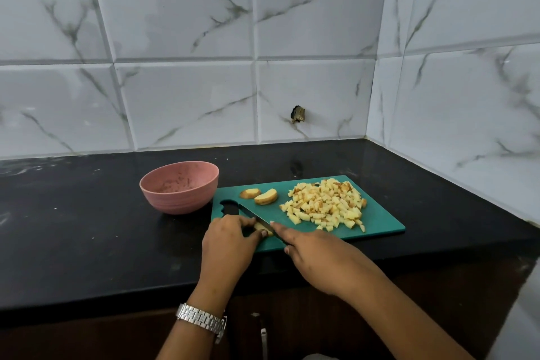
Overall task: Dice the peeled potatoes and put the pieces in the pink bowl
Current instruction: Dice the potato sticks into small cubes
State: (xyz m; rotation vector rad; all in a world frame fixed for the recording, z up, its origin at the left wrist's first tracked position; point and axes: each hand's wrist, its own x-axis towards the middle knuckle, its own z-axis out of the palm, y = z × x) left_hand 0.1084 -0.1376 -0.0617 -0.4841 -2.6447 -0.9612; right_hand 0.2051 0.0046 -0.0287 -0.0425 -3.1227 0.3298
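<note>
Black countertop (pixel 87 228), marble-tiled corner walls (pixel 181 96), green cutting board (pixel 380 213), pink bowl (pixel 181 199)

Pink bowl (pixel 179 187): upright on the counter (pixel 87 228), just beside the left edge of the green cutting board (pixel 380 213); its interior is speckled. Diced potato (pixel 324 204): pale yellow cubes heaped on the board's right half. Two potato slices (pixel 266 197): side by side near the board's far left. Uncut potato piece (pixel 263 228): at the near left edge, mostly hidden.

The black counter (pixel 73 228) carries a bowl (pixel 181 199) and, just beside it, a green board (pixel 380 213).
</note>
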